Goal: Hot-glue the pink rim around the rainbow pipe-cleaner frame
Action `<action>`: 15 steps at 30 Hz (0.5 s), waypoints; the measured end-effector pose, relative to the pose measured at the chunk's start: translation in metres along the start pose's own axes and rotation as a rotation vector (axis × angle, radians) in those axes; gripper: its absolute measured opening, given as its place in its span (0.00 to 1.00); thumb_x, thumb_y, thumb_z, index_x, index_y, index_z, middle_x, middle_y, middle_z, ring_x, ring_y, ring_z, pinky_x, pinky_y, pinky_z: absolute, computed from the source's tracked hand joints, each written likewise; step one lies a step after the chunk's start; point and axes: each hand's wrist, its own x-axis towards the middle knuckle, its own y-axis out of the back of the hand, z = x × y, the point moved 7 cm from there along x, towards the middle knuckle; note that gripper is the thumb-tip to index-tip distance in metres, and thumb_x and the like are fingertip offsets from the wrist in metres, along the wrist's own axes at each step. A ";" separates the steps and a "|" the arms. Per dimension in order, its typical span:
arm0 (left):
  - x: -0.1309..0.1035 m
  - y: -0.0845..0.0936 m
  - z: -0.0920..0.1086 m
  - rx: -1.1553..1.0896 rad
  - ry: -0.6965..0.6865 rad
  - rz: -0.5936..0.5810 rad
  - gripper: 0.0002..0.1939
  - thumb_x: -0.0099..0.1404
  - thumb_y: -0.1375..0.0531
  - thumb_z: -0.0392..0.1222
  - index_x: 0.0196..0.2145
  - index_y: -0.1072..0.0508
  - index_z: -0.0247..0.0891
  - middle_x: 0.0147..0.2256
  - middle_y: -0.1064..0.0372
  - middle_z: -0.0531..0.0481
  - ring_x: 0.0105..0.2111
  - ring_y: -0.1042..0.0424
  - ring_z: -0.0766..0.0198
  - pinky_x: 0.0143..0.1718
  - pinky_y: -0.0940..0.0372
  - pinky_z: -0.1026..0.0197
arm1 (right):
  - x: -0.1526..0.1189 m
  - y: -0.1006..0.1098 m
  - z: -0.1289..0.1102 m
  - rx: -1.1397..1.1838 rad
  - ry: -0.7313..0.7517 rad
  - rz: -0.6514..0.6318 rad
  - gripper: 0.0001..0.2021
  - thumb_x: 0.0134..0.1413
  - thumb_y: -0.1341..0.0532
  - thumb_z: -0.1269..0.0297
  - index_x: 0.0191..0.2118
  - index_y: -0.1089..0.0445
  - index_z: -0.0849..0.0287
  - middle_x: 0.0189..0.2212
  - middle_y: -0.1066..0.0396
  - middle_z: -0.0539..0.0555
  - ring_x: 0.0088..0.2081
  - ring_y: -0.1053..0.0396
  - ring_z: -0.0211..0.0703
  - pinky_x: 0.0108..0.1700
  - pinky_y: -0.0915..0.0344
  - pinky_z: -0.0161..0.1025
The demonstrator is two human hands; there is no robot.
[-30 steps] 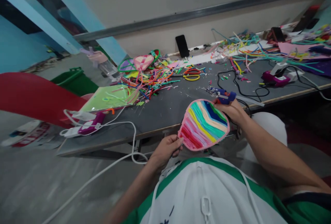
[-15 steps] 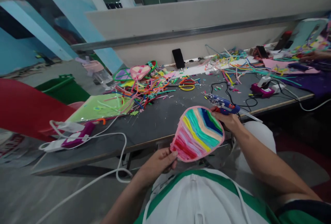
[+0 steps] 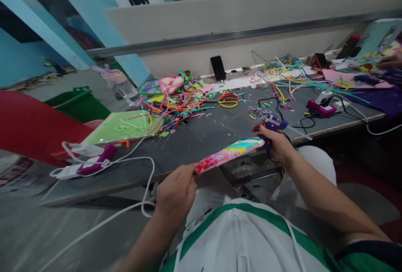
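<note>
A flat rainbow-striped piece with a pink rim is tilted nearly edge-on above the table's front edge. My left hand pinches its left, red end. My right hand is wrapped round a blue glue gun at the piece's right end; the gun's nozzle points left over the table. Whether the right fingers also touch the piece cannot be made out.
Colourful craft stems lie heaped on the grey table, beside a green sheet. A black phone leans at the back. Power strips and white cables lie left; another stands right. A person's hand is far right.
The striped piece has turned from face-up to nearly edge-on. My left hand has moved left and up, its back now showing. The glue gun has dipped slightly with my right hand.
</note>
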 end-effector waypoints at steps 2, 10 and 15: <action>0.000 0.007 0.003 0.007 -0.028 0.034 0.13 0.63 0.47 0.33 0.45 0.32 0.38 0.38 0.28 0.47 0.38 0.29 0.60 0.42 0.36 0.60 | -0.001 -0.001 0.001 0.014 -0.030 -0.005 0.14 0.44 0.33 0.57 0.37 0.28 0.56 0.36 0.25 0.52 0.32 0.29 0.41 0.31 0.32 0.37; -0.011 -0.014 0.002 -0.068 -0.051 0.048 0.18 0.60 0.46 0.30 0.49 0.33 0.37 0.43 0.28 0.43 0.44 0.30 0.57 0.50 0.38 0.56 | -0.001 -0.013 0.004 0.047 -0.104 -0.134 0.16 0.37 0.32 0.66 0.39 0.26 0.58 0.36 0.24 0.55 0.44 0.28 0.49 0.46 0.32 0.43; -0.022 -0.056 -0.010 -0.310 0.226 -0.161 0.22 0.60 0.46 0.34 0.54 0.37 0.37 0.50 0.33 0.41 0.49 0.32 0.55 0.51 0.39 0.53 | 0.004 -0.010 0.001 0.012 -0.064 -0.173 0.19 0.34 0.32 0.68 0.40 0.26 0.58 0.36 0.24 0.54 0.43 0.28 0.49 0.47 0.33 0.43</action>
